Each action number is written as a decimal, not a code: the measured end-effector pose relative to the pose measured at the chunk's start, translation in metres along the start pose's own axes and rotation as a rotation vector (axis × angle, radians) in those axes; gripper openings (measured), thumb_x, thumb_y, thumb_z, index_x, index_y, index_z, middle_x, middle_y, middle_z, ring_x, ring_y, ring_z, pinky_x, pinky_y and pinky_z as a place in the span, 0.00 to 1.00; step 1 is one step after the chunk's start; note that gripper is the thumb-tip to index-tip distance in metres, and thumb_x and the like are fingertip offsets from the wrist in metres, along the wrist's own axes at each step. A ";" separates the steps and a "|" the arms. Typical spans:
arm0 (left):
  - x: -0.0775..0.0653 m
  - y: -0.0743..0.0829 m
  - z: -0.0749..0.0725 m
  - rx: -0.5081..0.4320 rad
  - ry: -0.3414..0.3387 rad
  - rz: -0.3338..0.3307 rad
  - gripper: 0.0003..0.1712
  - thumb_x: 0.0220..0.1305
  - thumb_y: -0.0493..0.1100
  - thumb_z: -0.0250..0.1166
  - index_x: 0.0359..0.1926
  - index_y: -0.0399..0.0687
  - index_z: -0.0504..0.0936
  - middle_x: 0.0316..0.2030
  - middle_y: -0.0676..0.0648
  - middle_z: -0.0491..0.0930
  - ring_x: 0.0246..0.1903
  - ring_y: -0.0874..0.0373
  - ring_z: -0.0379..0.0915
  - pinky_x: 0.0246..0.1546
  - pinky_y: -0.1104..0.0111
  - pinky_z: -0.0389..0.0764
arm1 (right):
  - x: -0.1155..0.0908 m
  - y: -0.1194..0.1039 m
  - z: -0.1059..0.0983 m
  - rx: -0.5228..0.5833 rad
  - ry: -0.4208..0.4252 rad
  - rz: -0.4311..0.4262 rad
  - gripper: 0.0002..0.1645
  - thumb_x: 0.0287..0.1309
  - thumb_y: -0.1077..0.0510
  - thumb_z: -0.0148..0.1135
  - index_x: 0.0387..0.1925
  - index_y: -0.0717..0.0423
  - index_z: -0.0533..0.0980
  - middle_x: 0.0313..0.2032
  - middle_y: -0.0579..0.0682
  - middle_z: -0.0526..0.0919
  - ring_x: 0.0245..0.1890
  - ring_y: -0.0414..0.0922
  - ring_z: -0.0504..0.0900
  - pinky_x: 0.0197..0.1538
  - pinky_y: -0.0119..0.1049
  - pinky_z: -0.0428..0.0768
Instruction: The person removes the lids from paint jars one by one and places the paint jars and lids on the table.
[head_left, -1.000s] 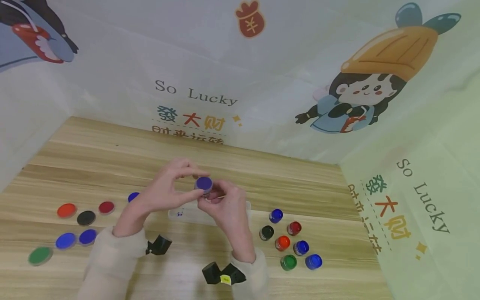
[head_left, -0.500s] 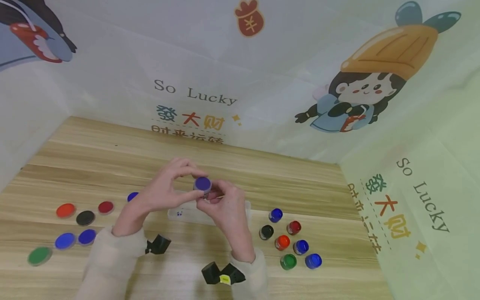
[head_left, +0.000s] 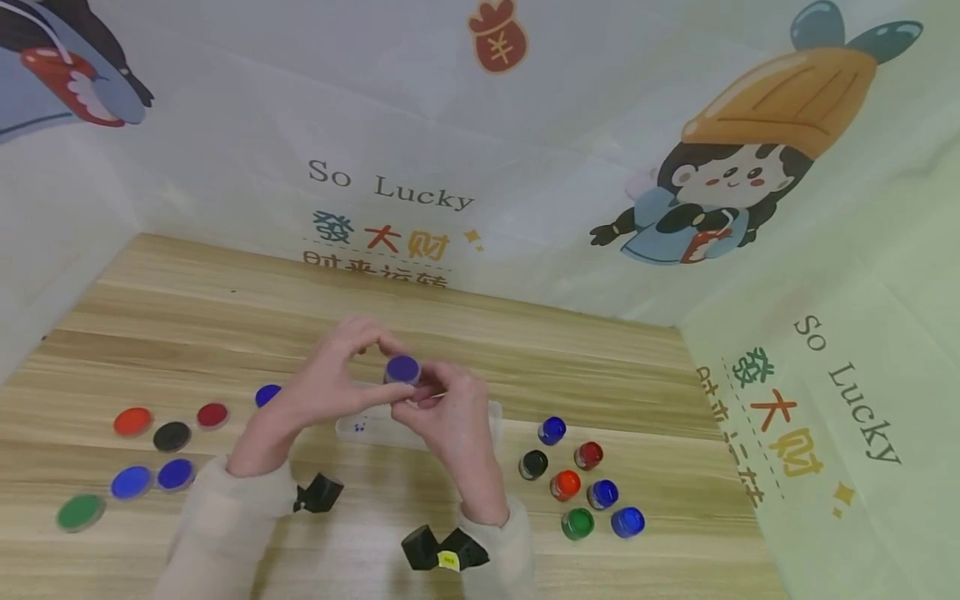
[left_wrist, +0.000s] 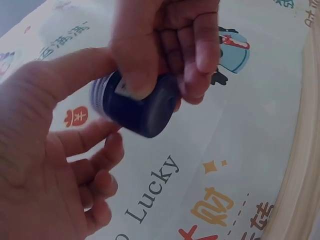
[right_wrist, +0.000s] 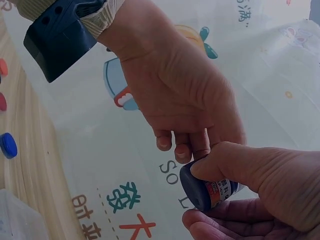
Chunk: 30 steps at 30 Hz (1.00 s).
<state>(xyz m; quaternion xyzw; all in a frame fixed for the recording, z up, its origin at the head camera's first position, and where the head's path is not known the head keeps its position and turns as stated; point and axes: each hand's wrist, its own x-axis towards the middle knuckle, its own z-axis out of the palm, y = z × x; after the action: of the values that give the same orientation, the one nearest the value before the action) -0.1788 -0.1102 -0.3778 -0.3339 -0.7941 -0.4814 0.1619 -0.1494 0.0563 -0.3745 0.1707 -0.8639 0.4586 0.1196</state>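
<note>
A small paint jar (left_wrist: 160, 112) with a dark blue body is held up between both hands, above the table. My left hand (head_left: 318, 379) has thumb and index finger around its ribbed lid (head_left: 402, 369), which faces up toward the head camera. My right hand (head_left: 453, 421) grips the jar's body, and its thumb presses over the printed label (right_wrist: 220, 192) in the right wrist view. The left wrist view has the jar tilted, with the lid to the left. Under the hands lies a clear plastic tray (head_left: 360, 428) with blue marks, partly hidden.
Several small jars of paint stand at the right, among them a green jar (head_left: 577, 523) and a black one (head_left: 533, 465). At the left lie several coloured round lids, including an orange lid (head_left: 132, 422) and a green lid (head_left: 80, 512). A printed cloth (head_left: 555, 208) walls the wooden table (head_left: 247, 308).
The jar has shifted slightly left and down in the head view. My left fingers have moved a little around its lid; the right hand keeps its grip.
</note>
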 end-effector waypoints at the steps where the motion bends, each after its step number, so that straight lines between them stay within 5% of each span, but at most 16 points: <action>1: 0.000 0.000 0.001 0.019 0.007 -0.018 0.19 0.40 0.38 0.77 0.36 0.46 0.79 0.33 0.52 0.76 0.37 0.57 0.63 0.39 0.64 0.62 | 0.000 0.000 0.000 -0.003 0.001 -0.004 0.14 0.40 0.67 0.71 0.34 0.65 0.81 0.28 0.55 0.82 0.26 0.45 0.82 0.28 0.22 0.76; 4: -0.001 0.001 0.001 0.034 -0.001 -0.049 0.23 0.42 0.40 0.76 0.41 0.44 0.77 0.35 0.51 0.74 0.37 0.57 0.61 0.37 0.65 0.61 | 0.000 0.000 0.001 0.003 0.002 -0.020 0.14 0.40 0.67 0.71 0.34 0.66 0.81 0.29 0.55 0.82 0.26 0.45 0.82 0.28 0.22 0.76; 10: -0.002 -0.001 -0.005 -0.074 -0.034 0.033 0.20 0.45 0.29 0.71 0.44 0.38 0.81 0.35 0.51 0.78 0.40 0.57 0.67 0.41 0.62 0.64 | 0.000 0.001 0.001 0.000 -0.002 -0.014 0.13 0.43 0.64 0.70 0.34 0.64 0.81 0.26 0.54 0.82 0.24 0.43 0.81 0.28 0.22 0.76; 14: -0.002 0.000 -0.002 -0.011 -0.014 -0.055 0.19 0.41 0.36 0.76 0.36 0.43 0.78 0.35 0.51 0.75 0.38 0.57 0.64 0.40 0.63 0.63 | -0.001 0.001 0.001 0.012 -0.008 -0.010 0.13 0.42 0.65 0.70 0.34 0.64 0.81 0.27 0.54 0.82 0.25 0.43 0.81 0.28 0.23 0.76; 17: -0.003 0.000 -0.001 0.022 -0.032 -0.127 0.24 0.42 0.41 0.77 0.40 0.44 0.75 0.38 0.50 0.72 0.40 0.57 0.61 0.40 0.62 0.62 | -0.001 0.001 0.001 0.018 -0.011 -0.016 0.13 0.40 0.66 0.71 0.33 0.65 0.81 0.27 0.54 0.82 0.25 0.44 0.81 0.28 0.23 0.77; 21: -0.005 -0.002 -0.003 -0.026 -0.052 -0.064 0.23 0.47 0.35 0.71 0.47 0.39 0.78 0.40 0.48 0.74 0.42 0.56 0.64 0.41 0.60 0.65 | -0.001 0.000 0.002 0.021 -0.015 -0.013 0.13 0.41 0.66 0.71 0.33 0.65 0.81 0.26 0.54 0.82 0.24 0.43 0.81 0.28 0.23 0.76; 24: -0.005 -0.003 -0.003 -0.057 -0.038 -0.017 0.19 0.46 0.31 0.70 0.43 0.39 0.81 0.38 0.49 0.76 0.42 0.56 0.66 0.42 0.60 0.65 | -0.001 0.001 0.002 0.022 -0.017 -0.003 0.12 0.42 0.65 0.70 0.33 0.65 0.81 0.26 0.54 0.82 0.24 0.41 0.80 0.27 0.22 0.76; 30: -0.003 -0.001 0.002 0.024 -0.008 -0.102 0.22 0.43 0.40 0.76 0.38 0.45 0.75 0.37 0.49 0.74 0.39 0.57 0.61 0.39 0.63 0.62 | -0.001 0.001 0.002 0.022 -0.009 -0.005 0.13 0.40 0.66 0.71 0.33 0.66 0.80 0.27 0.54 0.82 0.25 0.44 0.81 0.28 0.22 0.76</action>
<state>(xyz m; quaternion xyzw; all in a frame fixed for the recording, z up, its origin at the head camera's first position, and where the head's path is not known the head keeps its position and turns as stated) -0.1774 -0.1104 -0.3813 -0.2928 -0.8166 -0.4780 0.1379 -0.1489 0.0553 -0.3772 0.1761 -0.8588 0.4671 0.1147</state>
